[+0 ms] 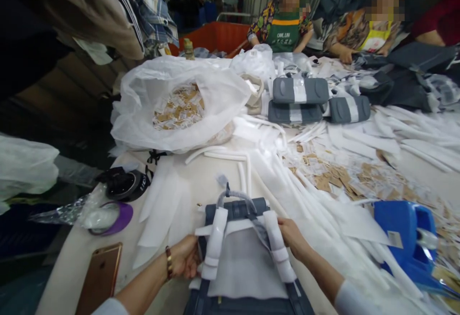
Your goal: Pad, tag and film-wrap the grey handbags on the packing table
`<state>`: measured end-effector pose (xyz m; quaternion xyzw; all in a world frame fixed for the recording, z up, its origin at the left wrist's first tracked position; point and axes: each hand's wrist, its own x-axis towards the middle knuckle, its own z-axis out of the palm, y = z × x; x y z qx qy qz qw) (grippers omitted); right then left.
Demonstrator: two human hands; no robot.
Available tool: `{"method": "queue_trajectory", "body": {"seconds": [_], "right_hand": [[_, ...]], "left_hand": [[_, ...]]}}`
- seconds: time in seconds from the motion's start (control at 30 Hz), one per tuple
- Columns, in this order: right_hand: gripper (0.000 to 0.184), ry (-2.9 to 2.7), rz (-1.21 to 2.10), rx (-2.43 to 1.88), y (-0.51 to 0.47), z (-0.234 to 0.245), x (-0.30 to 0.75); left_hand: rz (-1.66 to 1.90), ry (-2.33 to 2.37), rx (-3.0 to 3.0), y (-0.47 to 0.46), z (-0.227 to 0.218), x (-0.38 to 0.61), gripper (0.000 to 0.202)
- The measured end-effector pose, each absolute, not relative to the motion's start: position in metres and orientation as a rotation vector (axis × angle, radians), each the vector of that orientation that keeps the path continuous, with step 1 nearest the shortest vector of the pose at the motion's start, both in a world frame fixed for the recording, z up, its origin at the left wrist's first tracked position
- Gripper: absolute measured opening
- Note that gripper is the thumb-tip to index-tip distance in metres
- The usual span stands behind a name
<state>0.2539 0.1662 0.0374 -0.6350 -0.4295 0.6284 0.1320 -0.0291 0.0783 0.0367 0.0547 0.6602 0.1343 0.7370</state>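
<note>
Lying closest on the surface (201, 176), a grey backpack (237, 208) is showing both straps already sleeved in white (a white sheet (242, 267) is covering its back too). The left hand (185, 257) is pinching the left strap (214, 243), fingers closed; the right hand (293, 236) is gripping the right strap (279, 253). Loose white sleeves (323, 209) are lying unused beside it.
</note>
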Motion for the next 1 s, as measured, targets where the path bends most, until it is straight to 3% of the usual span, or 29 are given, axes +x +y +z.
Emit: {"method": "queue_trajectory", "body": {"seconds": [0.17,0.27,0.33,0.43,0.53,0.7,0.8,1.0], "right_hand": [[0.046,-1.405,1.629,-1.806,0.146,0.065,0.282],[0.044,-1.721,1.581,-1.632,0.116,0.079,0.309],[0.052,-1.865,1.637,-1.49,0.099,0.08,0.322],[0.091,-1.977,1.782,-1.416,0.09,0.083,0.332],[0.108,-2.07,1.928,-1.406,0.094,0.097,0.328],[0.106,-2.227,1.874,-1.357,0.091,0.11,0.324],[0.094,-2.307,1.751,-1.359,0.083,0.099,0.328],[0.077,-2.369,1.647,-1.294,0.086,0.079,0.328]], "left_hand": [[0.461,1.748,0.447,0.055,0.08,-0.042,0.041],[0.54,1.655,0.946,0.033,0.104,-0.036,0.041],[0.472,1.548,1.099,0.023,0.108,-0.028,0.06],[0.31,1.485,1.159,0.016,0.105,-0.02,0.094],[0.227,1.456,1.2,0.015,0.102,-0.02,0.102],[0.181,1.507,1.186,0.003,0.09,-0.024,0.11],[0.192,1.537,1.164,-0.002,0.081,-0.024,0.105],[0.489,1.516,1.043,-0.009,0.067,-0.021,0.103]]}}
